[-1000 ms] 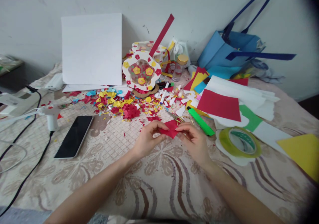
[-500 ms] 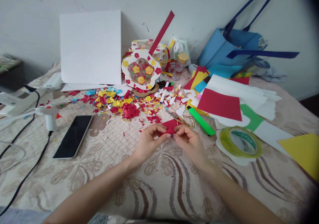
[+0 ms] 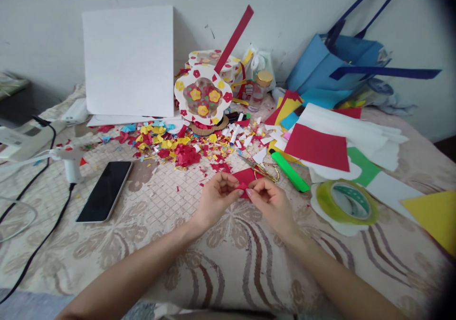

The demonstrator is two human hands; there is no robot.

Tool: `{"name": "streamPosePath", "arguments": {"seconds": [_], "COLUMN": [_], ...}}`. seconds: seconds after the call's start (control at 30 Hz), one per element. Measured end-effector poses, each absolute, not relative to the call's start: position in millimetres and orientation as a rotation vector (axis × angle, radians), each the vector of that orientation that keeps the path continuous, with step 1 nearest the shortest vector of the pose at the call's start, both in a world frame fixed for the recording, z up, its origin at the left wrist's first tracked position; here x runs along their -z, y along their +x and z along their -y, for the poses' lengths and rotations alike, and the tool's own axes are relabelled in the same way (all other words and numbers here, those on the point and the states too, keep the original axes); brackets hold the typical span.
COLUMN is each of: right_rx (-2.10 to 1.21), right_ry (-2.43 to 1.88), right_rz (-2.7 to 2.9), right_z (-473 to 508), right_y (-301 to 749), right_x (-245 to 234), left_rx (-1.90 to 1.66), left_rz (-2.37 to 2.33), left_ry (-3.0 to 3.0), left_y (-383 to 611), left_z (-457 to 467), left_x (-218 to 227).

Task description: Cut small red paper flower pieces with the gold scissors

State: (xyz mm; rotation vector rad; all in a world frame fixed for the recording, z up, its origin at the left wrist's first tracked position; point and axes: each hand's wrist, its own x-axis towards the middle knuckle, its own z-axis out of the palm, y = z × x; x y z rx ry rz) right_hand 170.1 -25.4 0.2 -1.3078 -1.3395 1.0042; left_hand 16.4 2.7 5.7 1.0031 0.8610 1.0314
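Note:
Between the fingertips of both hands is a small piece of red paper (image 3: 242,186). My left hand (image 3: 218,197) pinches it from the left, and my right hand (image 3: 270,200) pinches it from the right, their tips nearly meeting. Part of the piece is hidden by the fingers. Just behind and under the hands lies a flat red sheet (image 3: 245,175). Gold-handled scissors (image 3: 261,169) rest right behind my right hand, and a green utility knife (image 3: 289,172) lies to their right.
Paper scraps (image 3: 187,155) spread behind the hands, before a flower-patterned paper lantern (image 3: 203,94). At left lie a phone (image 3: 105,192) and a white glue gun (image 3: 73,163). A tape roll (image 3: 347,200), coloured sheets (image 3: 317,148) and a blue bag (image 3: 320,63) occupy the right.
The fingers have shifted slightly around the red paper, and it looks more gathered between the tips. The whole view has tilted a little.

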Motion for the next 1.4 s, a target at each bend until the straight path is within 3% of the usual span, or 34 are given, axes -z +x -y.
{"name": "streamPosePath", "arguments": {"seconds": [0.43, 0.67, 1.13, 1.4], "right_rx": [-0.952, -1.175, -1.133, -1.302], "right_ry": [-1.379, -1.248, -1.448, -1.350], "right_rz": [1.354, 1.182, 1.593, 1.575], "right_z": [26.2, 24.1, 17.7, 9.0], "right_y": [166.8, 170.0, 178.0, 199.7], "right_x": [-5.4, 0.8, -11.7, -10.7], "left_rx": [-1.027, -1.041, -1.050, -1.034], "left_rz": [-0.848, -0.874, -0.917, -0.954], "left_ry": [0.998, 0.977, 1.036, 1.039], "left_y": [17.0, 15.6, 14.7, 10.1], "left_z": [-2.2, -4.2, -4.9, -11.2], "left_x": [-3.6, -3.8, -7.3, -3.4]}}
